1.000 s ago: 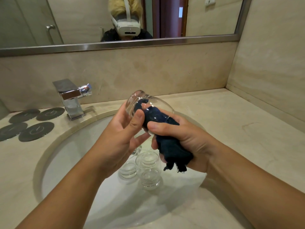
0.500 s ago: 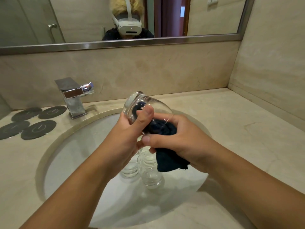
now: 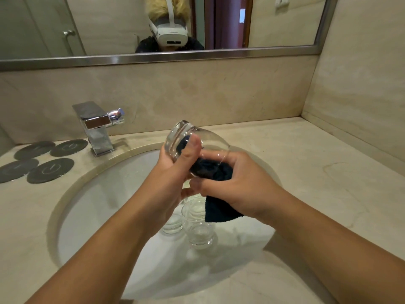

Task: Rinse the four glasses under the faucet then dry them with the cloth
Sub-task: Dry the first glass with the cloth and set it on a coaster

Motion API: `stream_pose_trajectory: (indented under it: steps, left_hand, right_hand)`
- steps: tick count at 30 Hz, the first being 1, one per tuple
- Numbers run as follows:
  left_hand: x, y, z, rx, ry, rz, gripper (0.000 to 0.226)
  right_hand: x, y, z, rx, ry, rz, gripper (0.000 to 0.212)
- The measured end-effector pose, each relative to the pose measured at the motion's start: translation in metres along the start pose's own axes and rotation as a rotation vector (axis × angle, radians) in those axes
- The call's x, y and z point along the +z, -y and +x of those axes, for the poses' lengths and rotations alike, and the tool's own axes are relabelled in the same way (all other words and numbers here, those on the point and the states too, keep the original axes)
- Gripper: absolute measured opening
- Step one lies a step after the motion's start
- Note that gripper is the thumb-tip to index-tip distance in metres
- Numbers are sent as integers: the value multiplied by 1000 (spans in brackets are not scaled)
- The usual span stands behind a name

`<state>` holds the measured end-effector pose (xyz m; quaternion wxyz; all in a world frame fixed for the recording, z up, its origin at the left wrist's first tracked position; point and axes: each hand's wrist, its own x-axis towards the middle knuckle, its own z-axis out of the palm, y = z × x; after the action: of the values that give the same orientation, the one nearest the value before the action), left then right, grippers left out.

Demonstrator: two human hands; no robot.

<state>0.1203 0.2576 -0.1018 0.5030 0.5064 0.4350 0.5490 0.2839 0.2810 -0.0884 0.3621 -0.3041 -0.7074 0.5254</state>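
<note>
Above the sink basin (image 3: pixel 105 207) my left hand (image 3: pixel 173 172) grips a clear glass (image 3: pixel 210 141), tilted with its thick base up and to the left. A dark blue cloth (image 3: pixel 219 212) is stuffed into the glass's mouth, and my right hand (image 3: pixel 238 185) holds the cloth there, with a corner hanging below the palm. Three more clear glasses stand in the basin under my hands: one at the left (image 3: pixel 173 224), one in the middle (image 3: pixel 194 210), one nearest me (image 3: pixel 200 236). The chrome faucet (image 3: pixel 97 128) stands at the back left with no water running.
Several dark round coasters (image 3: pixel 50 170) lie on the counter left of the faucet. The beige stone counter (image 3: pixel 317 172) stretches to the right up to a tiled wall. A mirror (image 3: pixel 263 23) hangs above the backsplash.
My right hand has turned and pushed more of the cloth into the glass, so less cloth hangs below. My left thumb has shifted up onto the glass near its base.
</note>
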Motion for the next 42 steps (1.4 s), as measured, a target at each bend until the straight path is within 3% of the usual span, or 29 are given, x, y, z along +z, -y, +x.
stream_pose_trajectory:
  steps: [5,11,14,20,23,25,31,35,38,42]
  left_hand:
    - [-2,2,3,38,-64,28,87]
    - [-6,-3,-1,70,29,28,102]
    - [-5,-8,-4,77,80,-7,98]
    - [-3,-4,1,24,60,-5,102]
    - [-4,-4,2,75,14,84,80]
    - [-5,-6,2,77,19,83,80]
    - [-8,-10,-1,65,89,61,55]
    - [-15,-10,0,68,105,114,60]
    - [-13,-9,0,60,24,129,76]
    - [-3,-3,3,65,-77,38,67]
  right_hand:
    - [1,-1,0,21,37,27,44]
    - [-4,6,-1,179,81,384,54]
    - [-6,9,-2,197,100,460,52]
    - [0,8,-2,114,94,309,52]
    - [-1,4,-1,57,64,169,49]
    - [-1,4,-1,47,45,142,45]
    - [-3,14,-4,150,115,406,45]
    - [-7,14,-4,198,179,488,49]
    - [-5,9,-1,187,82,452,52]
    - [2,2,2,103,-45,227,45]
